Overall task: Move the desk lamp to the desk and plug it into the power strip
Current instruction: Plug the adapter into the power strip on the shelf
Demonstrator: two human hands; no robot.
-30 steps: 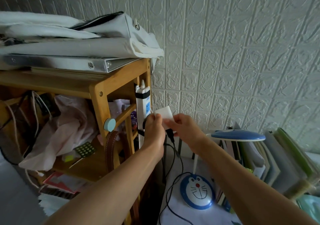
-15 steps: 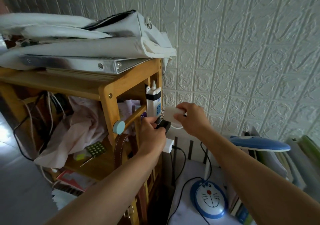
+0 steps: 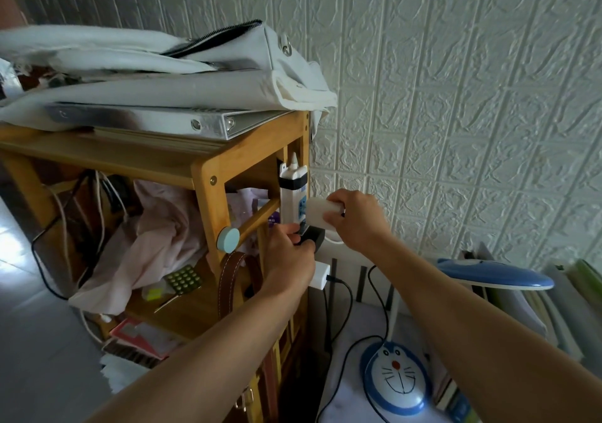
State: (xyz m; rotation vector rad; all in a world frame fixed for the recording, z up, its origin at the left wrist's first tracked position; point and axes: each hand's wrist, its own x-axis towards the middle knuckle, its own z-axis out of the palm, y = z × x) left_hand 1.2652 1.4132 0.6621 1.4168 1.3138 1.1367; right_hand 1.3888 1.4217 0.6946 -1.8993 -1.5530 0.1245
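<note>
No readable writing anywhere; only a cartoon cat face printed on the round blue-rimmed base of the desk lamp (image 3: 395,377). Thin white stem, flat blue head, black cord trailing from the base across the white surface (image 3: 350,331). Standing on that surface, low right, well apart from both hands. Up at the white power strip (image 3: 292,196) strapped upright to the wooden shelf (image 3: 208,175): left hand (image 3: 290,261) with fingers curled around a black plug (image 3: 312,238); right hand (image 3: 355,222) gripping a white adapter (image 3: 321,215) just beside the strip.
</note>
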